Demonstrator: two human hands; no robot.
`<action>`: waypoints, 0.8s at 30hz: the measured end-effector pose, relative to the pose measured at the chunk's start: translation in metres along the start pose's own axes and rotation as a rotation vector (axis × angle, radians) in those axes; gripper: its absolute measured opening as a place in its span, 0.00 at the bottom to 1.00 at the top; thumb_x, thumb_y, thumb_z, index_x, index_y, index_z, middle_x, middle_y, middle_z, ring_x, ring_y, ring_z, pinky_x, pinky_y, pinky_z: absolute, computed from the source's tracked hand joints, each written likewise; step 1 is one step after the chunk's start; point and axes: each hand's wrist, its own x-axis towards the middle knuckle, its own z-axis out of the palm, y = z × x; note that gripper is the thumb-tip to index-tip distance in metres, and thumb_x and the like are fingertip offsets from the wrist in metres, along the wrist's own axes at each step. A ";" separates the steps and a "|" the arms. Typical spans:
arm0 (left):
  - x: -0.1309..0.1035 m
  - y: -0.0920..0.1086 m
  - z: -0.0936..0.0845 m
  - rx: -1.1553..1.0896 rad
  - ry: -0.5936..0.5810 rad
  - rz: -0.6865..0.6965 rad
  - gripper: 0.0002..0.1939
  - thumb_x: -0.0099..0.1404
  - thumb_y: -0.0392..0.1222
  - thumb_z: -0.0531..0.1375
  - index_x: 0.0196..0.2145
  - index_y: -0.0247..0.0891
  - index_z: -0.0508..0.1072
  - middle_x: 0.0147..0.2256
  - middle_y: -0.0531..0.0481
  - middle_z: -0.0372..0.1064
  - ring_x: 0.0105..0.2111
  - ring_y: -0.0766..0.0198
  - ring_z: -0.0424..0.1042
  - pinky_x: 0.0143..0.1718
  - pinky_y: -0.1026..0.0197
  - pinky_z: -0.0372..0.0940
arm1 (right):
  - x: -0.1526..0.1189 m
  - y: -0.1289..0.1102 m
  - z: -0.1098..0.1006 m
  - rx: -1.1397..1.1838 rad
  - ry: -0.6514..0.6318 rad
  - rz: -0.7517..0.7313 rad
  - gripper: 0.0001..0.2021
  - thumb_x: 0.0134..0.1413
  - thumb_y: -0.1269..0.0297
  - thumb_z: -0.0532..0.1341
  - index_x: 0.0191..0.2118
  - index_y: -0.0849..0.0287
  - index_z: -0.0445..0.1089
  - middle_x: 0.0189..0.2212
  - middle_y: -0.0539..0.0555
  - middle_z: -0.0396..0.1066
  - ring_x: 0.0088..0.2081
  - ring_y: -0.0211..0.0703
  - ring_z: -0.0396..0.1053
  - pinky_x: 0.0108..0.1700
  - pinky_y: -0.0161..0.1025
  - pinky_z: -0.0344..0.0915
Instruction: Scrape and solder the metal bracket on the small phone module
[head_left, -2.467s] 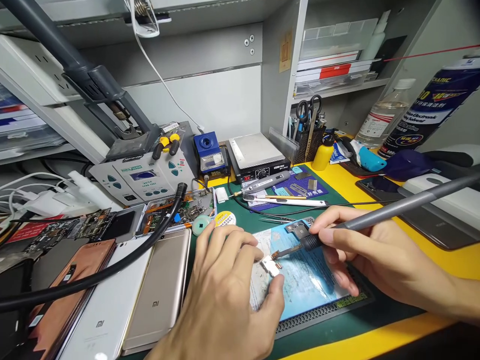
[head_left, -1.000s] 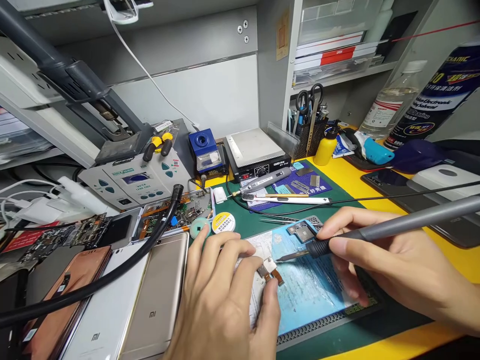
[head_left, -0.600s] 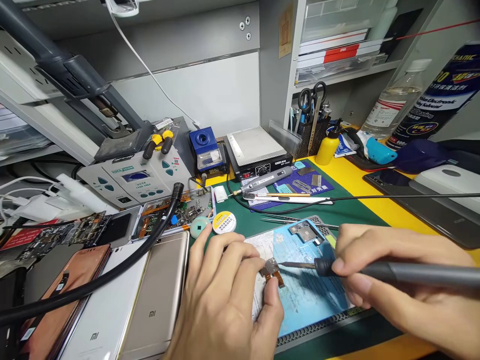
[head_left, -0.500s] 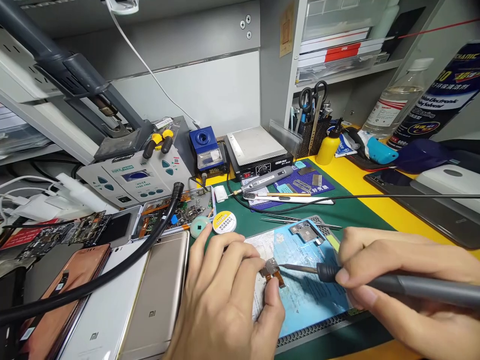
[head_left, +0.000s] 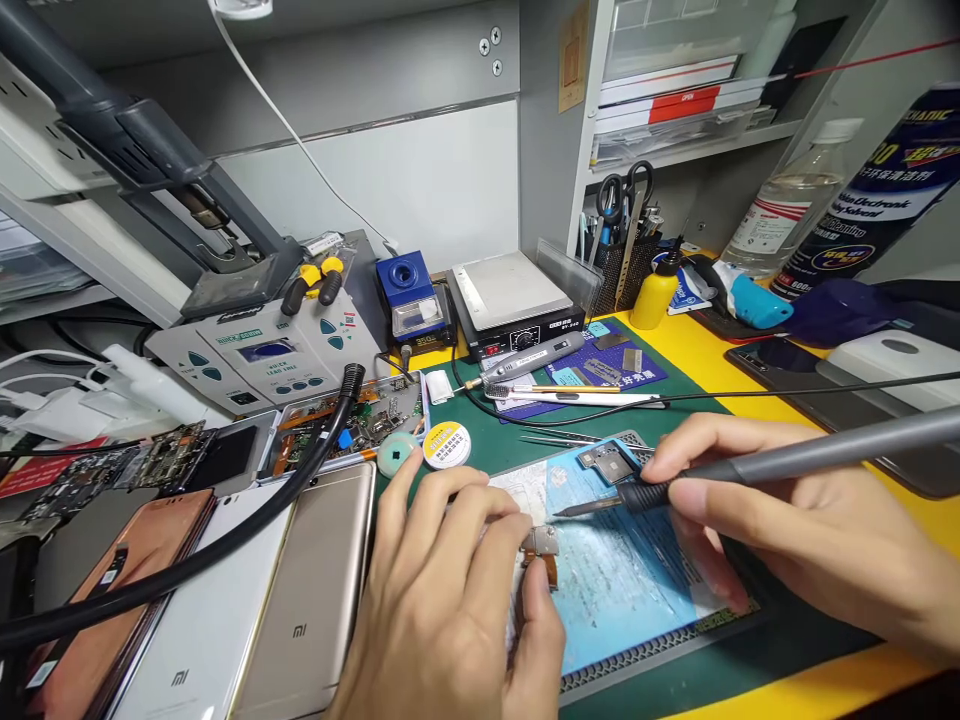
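My left hand point(head_left: 454, 590) has thumb and index finger closed on a small metal-cased part with an orange flex cable point(head_left: 545, 542), partly hidden by the fingertips. That part lies on a scuffed blue sheet point(head_left: 630, 600). In my right hand point(head_left: 780, 520) is a grey soldering iron point(head_left: 840, 447), gripped like a pen. Its pointed tip is just above and to the right of the small part, over the sheet, apart from it; whether it touches the sheet I cannot tell. A second small metal-shielded part point(head_left: 611, 462) rests at the sheet's upper edge, beside the iron's grip.
Several phones point(head_left: 300, 580) lie left of my left hand, crossed by a thick black hose point(head_left: 225, 580). Tweezers point(head_left: 559, 440) and a round tin point(head_left: 447, 445) lie behind the sheet. A grey rework station point(head_left: 285, 350) and a flat heating plate point(head_left: 514, 290) stand further back.
The soldering iron's tip has lifted off the small part and shifted up. Its handle has swung upward with my right hand. The small part has turned slightly in my left fingers.
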 end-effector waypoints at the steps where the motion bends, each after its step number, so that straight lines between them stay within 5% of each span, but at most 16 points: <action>1: 0.000 0.000 -0.001 0.006 0.010 0.003 0.08 0.63 0.32 0.64 0.40 0.40 0.76 0.38 0.49 0.75 0.45 0.55 0.71 0.65 0.38 0.55 | 0.000 0.000 0.000 0.023 -0.005 0.017 0.09 0.63 0.53 0.68 0.42 0.50 0.75 0.15 0.47 0.74 0.16 0.40 0.71 0.19 0.30 0.67; 8: -0.002 -0.002 -0.005 0.128 0.000 0.039 0.13 0.57 0.39 0.70 0.41 0.38 0.76 0.38 0.46 0.74 0.45 0.51 0.71 0.66 0.34 0.52 | 0.000 0.000 0.000 0.062 -0.018 0.027 0.09 0.62 0.54 0.68 0.41 0.52 0.75 0.16 0.47 0.74 0.17 0.38 0.71 0.19 0.29 0.67; 24: -0.001 0.000 0.000 0.059 -0.028 -0.036 0.08 0.65 0.38 0.65 0.43 0.40 0.77 0.42 0.46 0.75 0.49 0.50 0.71 0.67 0.33 0.53 | 0.000 0.001 0.002 0.094 -0.007 0.031 0.10 0.61 0.52 0.69 0.39 0.52 0.75 0.15 0.47 0.74 0.17 0.39 0.71 0.20 0.30 0.68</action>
